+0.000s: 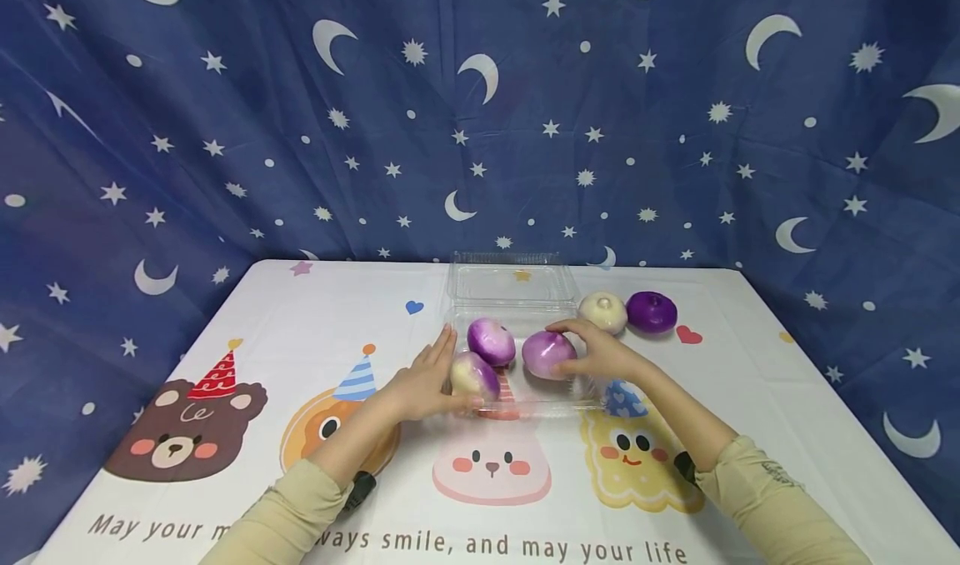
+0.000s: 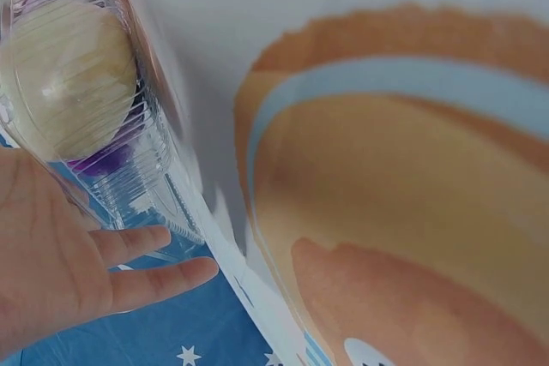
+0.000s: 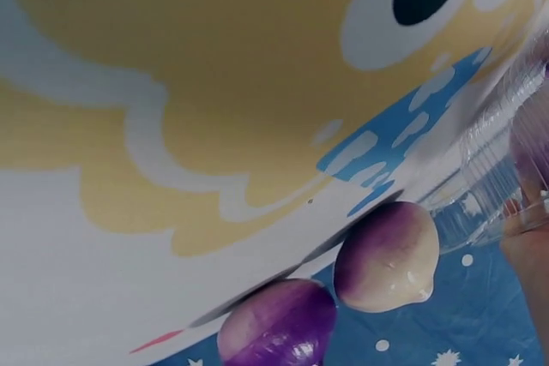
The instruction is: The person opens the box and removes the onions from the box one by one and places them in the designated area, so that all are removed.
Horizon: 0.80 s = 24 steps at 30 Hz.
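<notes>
A clear plastic clamshell box [image 1: 540,402] lies with its lid folded back. Inside its left part are a purple onion [image 1: 491,342] and a pale onion with a purple side [image 1: 474,375]. My right hand [image 1: 600,352] grips a light purple onion [image 1: 547,355] in the box's right part, thumb on the near side and fingers over the top. Along the box's left side lies my left hand [image 1: 423,386], its fingers straight and its thumb by the near corner. The left wrist view shows two outstretched fingers [image 2: 159,285] beside the ribbed wall.
Right of the box, a whitish onion [image 1: 602,312] and a deep purple onion [image 1: 652,312] sit side by side on the table. The box's lid [image 1: 512,283] extends toward the blue star-patterned curtain [image 1: 525,173]. A printed white cloth [image 1: 360,498] covers the table.
</notes>
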Each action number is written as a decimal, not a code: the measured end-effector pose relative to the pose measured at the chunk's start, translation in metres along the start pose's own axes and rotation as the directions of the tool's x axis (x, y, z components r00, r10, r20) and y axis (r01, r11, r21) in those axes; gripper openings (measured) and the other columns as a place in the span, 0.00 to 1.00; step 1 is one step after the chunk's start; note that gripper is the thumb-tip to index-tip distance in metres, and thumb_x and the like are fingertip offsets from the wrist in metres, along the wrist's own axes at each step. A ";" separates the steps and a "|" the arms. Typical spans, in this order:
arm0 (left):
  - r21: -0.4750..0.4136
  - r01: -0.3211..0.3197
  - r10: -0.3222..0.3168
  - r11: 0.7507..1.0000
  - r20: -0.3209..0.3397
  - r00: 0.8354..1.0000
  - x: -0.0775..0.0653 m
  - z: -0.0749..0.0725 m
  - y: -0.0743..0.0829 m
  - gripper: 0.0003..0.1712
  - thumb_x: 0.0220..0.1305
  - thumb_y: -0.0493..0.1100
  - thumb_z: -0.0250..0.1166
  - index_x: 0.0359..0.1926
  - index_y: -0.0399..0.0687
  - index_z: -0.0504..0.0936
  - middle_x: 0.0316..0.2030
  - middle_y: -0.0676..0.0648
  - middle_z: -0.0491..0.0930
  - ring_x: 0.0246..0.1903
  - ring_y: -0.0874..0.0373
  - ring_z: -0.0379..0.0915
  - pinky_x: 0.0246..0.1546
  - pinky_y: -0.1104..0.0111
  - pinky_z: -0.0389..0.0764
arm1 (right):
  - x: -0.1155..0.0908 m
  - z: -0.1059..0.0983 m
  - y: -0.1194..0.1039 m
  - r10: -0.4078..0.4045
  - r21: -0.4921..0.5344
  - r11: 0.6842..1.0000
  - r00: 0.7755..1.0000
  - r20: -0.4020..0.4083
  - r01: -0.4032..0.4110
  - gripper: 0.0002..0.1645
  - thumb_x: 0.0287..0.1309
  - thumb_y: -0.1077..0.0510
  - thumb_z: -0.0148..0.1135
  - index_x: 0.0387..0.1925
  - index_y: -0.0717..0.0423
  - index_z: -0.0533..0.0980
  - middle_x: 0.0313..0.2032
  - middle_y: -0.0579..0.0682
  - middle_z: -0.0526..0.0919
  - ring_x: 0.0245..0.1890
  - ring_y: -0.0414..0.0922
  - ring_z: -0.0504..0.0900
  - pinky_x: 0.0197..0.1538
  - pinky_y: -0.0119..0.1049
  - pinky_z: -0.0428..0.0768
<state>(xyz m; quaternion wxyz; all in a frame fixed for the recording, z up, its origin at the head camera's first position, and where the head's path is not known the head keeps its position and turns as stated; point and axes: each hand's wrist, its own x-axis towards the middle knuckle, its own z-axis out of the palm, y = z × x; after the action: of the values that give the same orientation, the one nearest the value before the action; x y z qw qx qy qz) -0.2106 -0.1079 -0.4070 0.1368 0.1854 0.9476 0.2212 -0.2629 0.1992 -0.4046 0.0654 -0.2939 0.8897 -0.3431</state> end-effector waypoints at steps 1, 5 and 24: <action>-0.001 -0.001 0.001 1.000 -0.003 1.000 0.000 0.000 0.000 0.65 0.53 0.72 0.59 0.74 0.43 0.34 0.75 0.46 0.27 0.71 0.33 0.39 0.58 0.33 0.60 | 0.000 -0.001 0.000 0.016 0.022 1.000 1.000 0.005 -0.017 0.36 0.48 0.57 0.70 0.59 0.65 0.69 0.57 0.64 0.73 0.61 0.62 0.68 0.63 0.59 0.66; -0.018 0.001 -0.001 1.000 -0.003 1.000 -0.001 -0.001 0.000 0.65 0.52 0.72 0.60 0.74 0.43 0.34 0.74 0.46 0.27 0.71 0.33 0.39 0.59 0.34 0.60 | 0.000 -0.003 0.001 0.042 0.062 0.997 0.999 0.023 -0.043 0.37 0.50 0.55 0.70 0.60 0.64 0.68 0.59 0.64 0.72 0.63 0.62 0.66 0.65 0.60 0.63; -0.041 -0.023 0.023 0.999 -0.016 1.000 0.001 0.001 -0.001 0.65 0.53 0.70 0.61 0.74 0.40 0.34 0.74 0.44 0.27 0.71 0.33 0.32 0.58 0.36 0.62 | -0.004 -0.015 0.000 -0.027 0.272 0.962 0.999 -0.018 0.031 0.37 0.53 0.62 0.67 0.63 0.66 0.64 0.63 0.65 0.67 0.66 0.63 0.62 0.68 0.55 0.58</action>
<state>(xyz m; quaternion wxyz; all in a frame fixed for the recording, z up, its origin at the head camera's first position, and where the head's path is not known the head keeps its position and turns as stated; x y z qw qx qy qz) -0.2116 -0.1079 -0.4084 0.1307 0.1917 0.9417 0.2437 -0.2641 0.2104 -0.3940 0.0941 -0.2927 0.8301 -0.4651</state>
